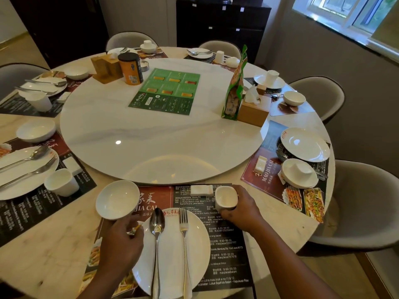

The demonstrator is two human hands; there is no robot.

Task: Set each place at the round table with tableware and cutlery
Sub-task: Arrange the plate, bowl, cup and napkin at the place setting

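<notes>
Left grip (121, 240) holds white bowl (117, 199) by its near edge. Right grip (241, 210) curls round white cup (225, 198). Spoon (157, 222) and fork (184, 225) lie on plate (198, 244) between them.

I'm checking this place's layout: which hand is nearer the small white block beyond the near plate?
Right. The right hand, gripping a cup, sits just right of the block; the left hand holds the bowl well to its left.

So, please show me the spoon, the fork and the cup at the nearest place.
spoon (156, 253): head view, middle of the handle.
fork (185, 255): head view, middle of the handle.
cup (225, 197): head view, its open mouth.
</notes>
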